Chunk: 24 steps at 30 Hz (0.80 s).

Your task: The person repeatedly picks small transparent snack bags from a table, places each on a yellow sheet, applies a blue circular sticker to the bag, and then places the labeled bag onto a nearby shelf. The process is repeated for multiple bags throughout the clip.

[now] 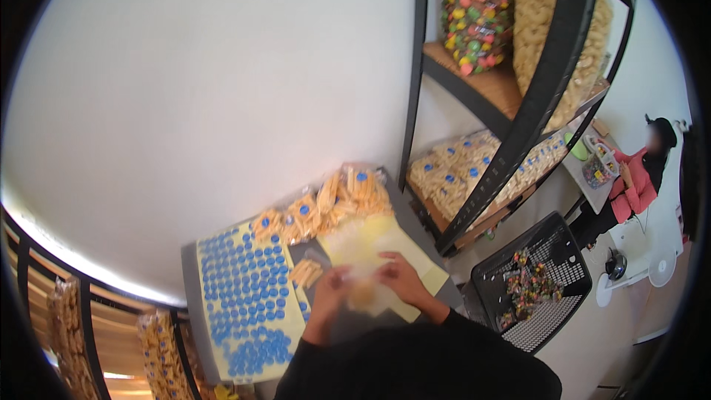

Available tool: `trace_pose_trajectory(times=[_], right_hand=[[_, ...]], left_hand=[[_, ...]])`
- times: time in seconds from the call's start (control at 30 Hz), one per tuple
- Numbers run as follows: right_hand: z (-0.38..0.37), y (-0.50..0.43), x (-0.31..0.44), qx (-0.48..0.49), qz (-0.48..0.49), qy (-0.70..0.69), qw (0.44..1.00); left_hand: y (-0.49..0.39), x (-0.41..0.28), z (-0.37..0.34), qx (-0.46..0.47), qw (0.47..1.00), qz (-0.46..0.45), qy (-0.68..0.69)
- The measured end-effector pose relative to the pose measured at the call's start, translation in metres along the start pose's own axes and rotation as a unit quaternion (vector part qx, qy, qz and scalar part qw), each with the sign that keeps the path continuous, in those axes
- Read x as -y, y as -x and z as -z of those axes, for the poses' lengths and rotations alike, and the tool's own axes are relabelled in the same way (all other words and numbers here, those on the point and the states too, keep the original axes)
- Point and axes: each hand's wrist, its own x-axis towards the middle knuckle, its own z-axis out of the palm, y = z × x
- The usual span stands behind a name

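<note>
My left hand (332, 288) and my right hand (404, 278) are raised above a grey table (191, 289), gripping the top of a clear plastic bag on either side. A pale orange snack in the bag (362, 294) hangs between them, blurred. Beyond my hands lie yellow backing sheets (383, 233) and what look like clear bags. To the left, a small bag of stick-shaped snacks (305, 272) rests near a pale yellow sheet (297, 311) covered with round blue stickers (258, 350). Filled snack bags with blue stickers (344, 194) are piled along the table's far edge.
On the right stands a black shelving rack (412, 94) with large bags of wrapped candy (477, 16) and snacks (536, 16). A black perforated basket (533, 283) holds colourful wrapped pieces. Further right, a person in pink (633, 189) works at another table. More bagged snacks (161, 355) stand lower left.
</note>
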Motion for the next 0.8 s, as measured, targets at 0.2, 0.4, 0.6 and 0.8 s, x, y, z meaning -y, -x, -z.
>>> trace_pose_trajectory(times=[0.2,0.4,0.6,0.8], right_hand=[[0.010,0.006,0.019,-0.007,0.085,0.057,0.995],[0.018,0.015,0.017,-0.075,0.070,0.006,0.995],[0.014,0.011,0.024,-0.087,0.104,0.069,0.988],[0.012,0.011,0.028,-0.104,0.109,0.097,0.984]], left_hand=[[-0.003,-0.023,-0.031,0.085,0.994,0.063,-0.032],[0.002,-0.022,-0.050,0.052,0.995,0.089,-0.015],[0.004,-0.032,-0.055,0.057,0.993,0.088,-0.049],[0.002,-0.025,-0.055,0.050,0.990,0.112,-0.074]])
